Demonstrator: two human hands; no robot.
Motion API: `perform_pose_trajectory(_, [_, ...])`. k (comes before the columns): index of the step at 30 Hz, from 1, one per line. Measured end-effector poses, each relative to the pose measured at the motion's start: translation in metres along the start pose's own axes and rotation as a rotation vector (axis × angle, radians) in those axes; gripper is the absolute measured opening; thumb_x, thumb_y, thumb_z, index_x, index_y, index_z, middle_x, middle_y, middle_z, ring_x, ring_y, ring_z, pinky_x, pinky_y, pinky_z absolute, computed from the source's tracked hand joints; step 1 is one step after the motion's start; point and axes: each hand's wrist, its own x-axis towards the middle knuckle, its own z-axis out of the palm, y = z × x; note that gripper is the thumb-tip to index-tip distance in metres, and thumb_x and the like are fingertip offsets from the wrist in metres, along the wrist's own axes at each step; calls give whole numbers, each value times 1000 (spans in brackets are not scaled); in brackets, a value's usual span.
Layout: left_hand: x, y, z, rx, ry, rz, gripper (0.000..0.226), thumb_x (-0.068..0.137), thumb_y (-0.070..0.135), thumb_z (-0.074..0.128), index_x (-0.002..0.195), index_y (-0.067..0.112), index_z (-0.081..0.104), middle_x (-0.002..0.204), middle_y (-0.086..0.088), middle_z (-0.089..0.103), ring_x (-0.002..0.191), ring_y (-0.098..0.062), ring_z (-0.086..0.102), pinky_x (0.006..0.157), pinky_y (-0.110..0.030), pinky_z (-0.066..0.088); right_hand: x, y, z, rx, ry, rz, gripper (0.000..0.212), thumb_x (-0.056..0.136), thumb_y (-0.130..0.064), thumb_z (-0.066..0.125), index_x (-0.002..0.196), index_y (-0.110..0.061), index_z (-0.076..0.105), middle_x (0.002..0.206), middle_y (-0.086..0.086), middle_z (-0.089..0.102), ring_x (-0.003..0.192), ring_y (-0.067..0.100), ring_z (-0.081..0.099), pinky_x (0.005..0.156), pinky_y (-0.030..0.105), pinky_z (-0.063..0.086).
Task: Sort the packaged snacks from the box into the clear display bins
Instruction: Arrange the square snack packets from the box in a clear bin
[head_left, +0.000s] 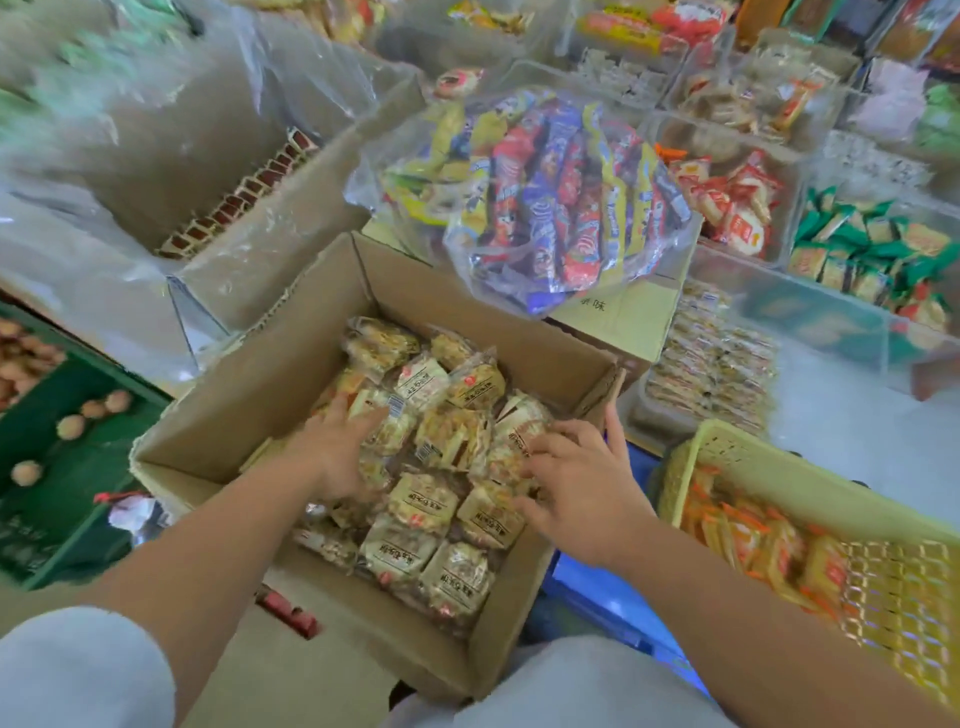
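An open cardboard box (249, 384) sits in front of me, filled with several beige snack packets (423, 501). Both hands are inside it. My left hand (340, 447) lies on the packets at the left side, fingers spread forward over them. My right hand (576, 480) rests on the packets at the right side, its fingers bent over a packet's edge. Whether either hand actually grips a packet is blurred. Clear display bins (727, 270) with wrapped snacks stand at the back right.
A clear bag of colourful snack bars (561, 197) lies on a carton behind the box. A yellow basket (737, 452) with orange packets stands at the right. A plastic-lined carton (270, 208) is at the left, a green crate (62, 467) beyond it.
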Motion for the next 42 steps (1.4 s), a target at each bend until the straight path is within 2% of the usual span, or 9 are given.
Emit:
perform_pose_trajectory(4, [16, 2, 5, 9, -34, 9, 123, 63, 48, 95, 158, 47, 17, 158, -16, 27, 143, -41, 38, 115, -51, 42, 0, -5, 2, 25, 10, 37, 49, 84, -68, 40, 116, -45, 68, 130, -22, 58, 139, 19, 37, 114, 53, -29])
perform_pose_trajectory(7, [23, 5, 7, -32, -3, 8, 118, 61, 40, 97, 155, 47, 26, 151, -13, 31, 136, -42, 45, 106, -45, 51, 0, -6, 3, 0, 14, 51, 50, 84, -68, 37, 116, -46, 69, 130, -22, 59, 136, 18, 37, 117, 58, -20])
perform_pose_trajectory(11, [19, 2, 9, 18, 61, 84, 93, 77, 7, 81, 150, 40, 35, 144, -13, 34, 115, -36, 59, 79, -32, 59, -1, -7, 3, -21, 6, 76, 50, 84, -67, 37, 118, -46, 67, 131, -22, 57, 137, 17, 33, 115, 56, -23])
perform_pose_trajectory(15, [8, 2, 6, 86, 110, 135, 67, 80, 6, 79, 134, 30, 47, 134, -12, 44, 100, -29, 63, 83, -37, 61, -2, -12, 3, -38, 1, 107, 45, 87, -64, 41, 120, -46, 65, 129, -22, 56, 137, 17, 32, 116, 56, -23])
perform_pose_trajectory(19, [-1, 1, -1, 77, 177, 178, 44, 84, 2, 71, 121, 23, 58, 120, -6, 51, 87, -24, 61, 70, -33, 53, -1, -15, -2, -66, -31, 118, 43, 89, -66, 43, 122, -47, 64, 132, -22, 54, 139, 17, 31, 117, 58, -21])
perform_pose_trajectory(26, [-21, -14, -8, 15, 370, 228, 17, 88, 14, 73, 105, 17, 69, 107, -6, 64, 92, -28, 65, 80, -42, 58, 3, -19, -5, -81, -62, 137, 43, 89, -67, 45, 123, -48, 63, 133, -22, 54, 140, 19, 30, 117, 59, -20])
perform_pose_trajectory(31, [-27, -38, -5, -57, 441, 192, 22, 87, 32, 78, 102, 17, 74, 104, -6, 68, 96, -28, 66, 83, -37, 54, 4, -23, -7, -145, -106, 160, 50, 88, -70, 44, 129, -47, 58, 144, -13, 48, 147, 27, 22, 117, 65, -16])
perform_pose_trajectory(36, [-25, -44, -3, 194, 189, 68, 30, 86, 40, 77, 102, 16, 69, 113, -8, 66, 99, -27, 67, 84, -38, 58, 24, -56, -7, -193, -153, 57, 62, 87, -68, 50, 142, -39, 49, 157, 2, 35, 153, 35, 10, 117, 70, -8])
perform_pose_trajectory(42, [-9, -42, -15, 336, 353, 162, 94, 63, 75, 79, 136, 26, 47, 132, -8, 49, 124, -32, 49, 100, -47, 47, 52, -98, 16, 122, -529, -117, 52, 98, -58, 49, 146, -39, 45, 162, 6, 25, 147, 35, 22, 118, 56, 26])
